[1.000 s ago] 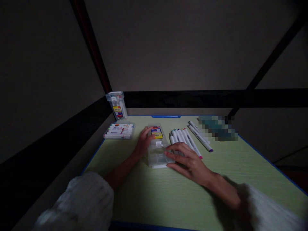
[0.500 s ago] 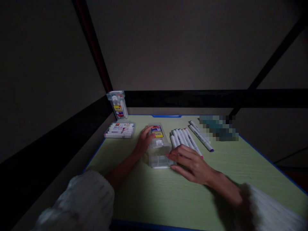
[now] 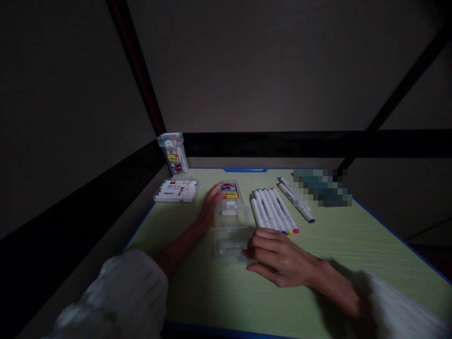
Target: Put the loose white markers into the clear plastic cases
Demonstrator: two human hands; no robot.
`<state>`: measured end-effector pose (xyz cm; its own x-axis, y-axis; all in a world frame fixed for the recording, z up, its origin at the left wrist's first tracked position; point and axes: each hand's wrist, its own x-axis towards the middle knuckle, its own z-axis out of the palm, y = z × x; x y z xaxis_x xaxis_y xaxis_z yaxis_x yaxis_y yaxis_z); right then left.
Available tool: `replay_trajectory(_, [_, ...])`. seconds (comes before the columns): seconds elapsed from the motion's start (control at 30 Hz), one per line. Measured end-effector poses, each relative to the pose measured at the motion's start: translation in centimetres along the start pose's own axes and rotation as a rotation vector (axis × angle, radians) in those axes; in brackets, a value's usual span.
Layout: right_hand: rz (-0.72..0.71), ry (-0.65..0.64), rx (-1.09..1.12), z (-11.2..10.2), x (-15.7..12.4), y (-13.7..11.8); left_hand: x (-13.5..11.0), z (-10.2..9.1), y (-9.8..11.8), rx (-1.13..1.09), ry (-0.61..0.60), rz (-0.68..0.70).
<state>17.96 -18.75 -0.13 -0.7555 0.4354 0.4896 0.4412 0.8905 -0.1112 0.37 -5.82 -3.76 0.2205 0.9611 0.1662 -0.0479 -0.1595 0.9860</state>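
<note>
There is lots of room to pass at the front of the tabletop (image 3: 219, 296). In the middle, the box (image 3: 232, 201) and its front part (image 3: 229, 248) block the way, with the left grip (image 3: 211, 200) at the box's left side and the right grip (image 3: 275, 258) by the front part. Only a thin gap lies between the box and the row of pens (image 3: 274, 211). Right of the row is a small strip, then two pens (image 3: 288, 194). The pack (image 3: 175, 191) and tall box (image 3: 173, 155) fill the back left corner.
</note>
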Motion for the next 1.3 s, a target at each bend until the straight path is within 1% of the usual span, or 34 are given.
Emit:
replay_trajectory(0.1, [-0.015, -0.018, -0.013, 0.2, 0.1, -0.2, 0.0, -0.1, 0.0, -0.004, -0.016, 0.049])
replay_trajectory(0.47, [-0.048, -0.101, -0.067, 0.3, 0.3, -0.4, 0.5, -0.2, -1.1, -0.080, 0.005, 0.066])
replay_trajectory(0.77, [-0.071, -0.144, -0.111, 1.0, 0.0, -0.1, 0.4, 0.0, -0.3, -0.048, 0.048, 0.070])
replay_trajectory(0.9, [-0.079, -0.136, -0.120, 1.4, -0.1, 0.0, 0.3, 0.1, -0.2, -0.116, 0.030, 0.055])
replay_trajectory(1.07, [-0.070, -0.162, -0.125, 1.5, -0.1, -0.1, 0.4, 0.2, -0.3, -0.151, 0.026, 0.051])
replay_trajectory(1.3, [-0.042, -0.172, -0.144, 1.2, -0.1, -0.3, 0.4, 0.1, -0.3, -0.143, 0.014, 0.065])
